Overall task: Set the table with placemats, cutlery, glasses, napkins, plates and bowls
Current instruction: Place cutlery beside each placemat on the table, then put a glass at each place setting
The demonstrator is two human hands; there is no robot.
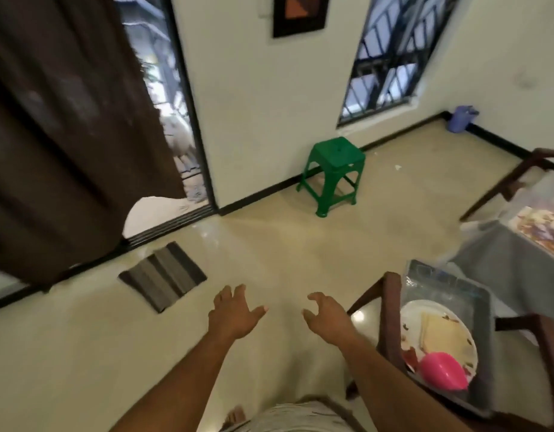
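Grip, left hand: held nothing; its fingers were spread and loosely bent, palm down over the bare floor.
Grip, right hand: held nothing either; fingers apart and slightly curled, just beside the wooden chair but not touching it.
Arms: both reached forward from the bottom of the view, the two hands near each other with a gap between them.
Grey tray: sat on the chair seat at the right, with what looked like clear plastic in its far end.
Plate: white and patterned, lay in the tray, near the right forearm.
Pink bowl: tipped on its side on the near edge of the plate.
Worktop: stood at the far right under a grey cover, well apart from both hands.
Placemat: a printed one lay on the worktop's right part, cut off by the edge of the view; its pattern was too blurred to make out.
Green stool: stood upright by the wall, under the barred window.
Striped mat: lay flat on the floor near the sliding door, left of the hands.
Brown curtain: hung over most of the door.
Purple container: stood in the far corner on the floor.
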